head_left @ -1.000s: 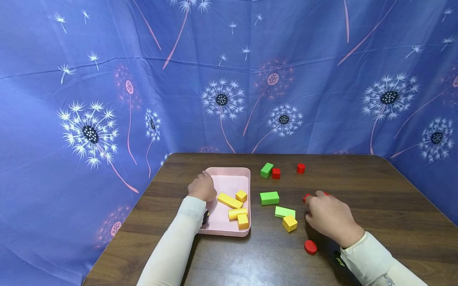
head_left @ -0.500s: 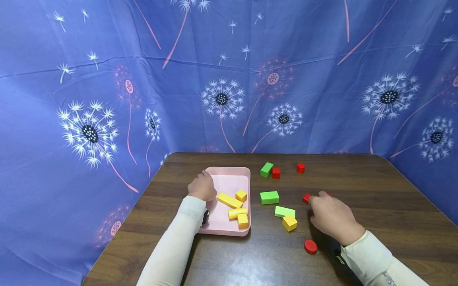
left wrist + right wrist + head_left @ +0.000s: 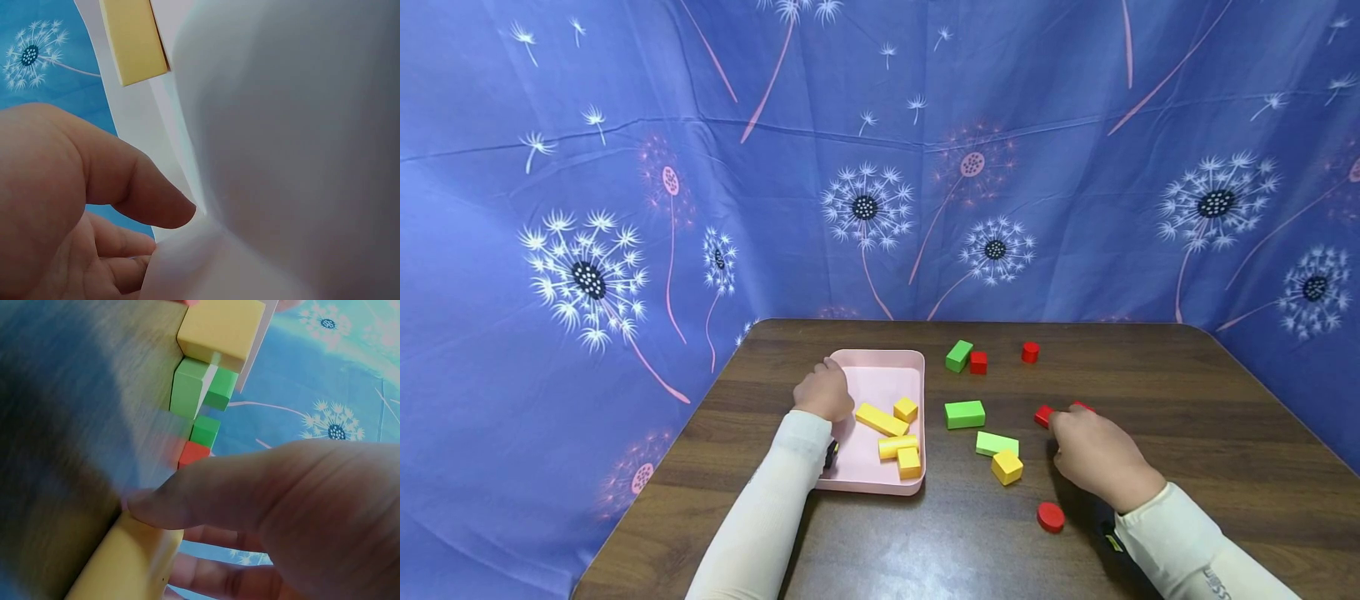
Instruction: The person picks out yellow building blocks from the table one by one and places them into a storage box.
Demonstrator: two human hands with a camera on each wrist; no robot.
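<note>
My left hand (image 3: 824, 392) grips the left wall of a pink tray (image 3: 880, 360); in the left wrist view the thumb lies inside the wall and the other fingers outside. The tray holds yellow pieces: a long block (image 3: 882, 420), a cylinder (image 3: 898, 447) and two cubes, one of them the front cube (image 3: 908, 463). On the right of the table my right hand (image 3: 1101, 457) pinches a yellow block (image 3: 128, 559) low over the wood, thumb on its near side; the head view hides this block. Red blocks, one a small red block (image 3: 1043, 416), show just beyond the fingers.
Between tray and right hand lie several green blocks (image 3: 965, 415) and a yellow cube (image 3: 1007, 467). A red disc (image 3: 1051, 517) lies nearer me. Farther back are a red cube (image 3: 978, 362) and a red cylinder (image 3: 1030, 352). A blue dandelion-print cloth (image 3: 1075, 208) hangs behind the table.
My right hand has shifted slightly to the right, uncovering more of the small red block by its fingers. The left hand and tray stay in place.
</note>
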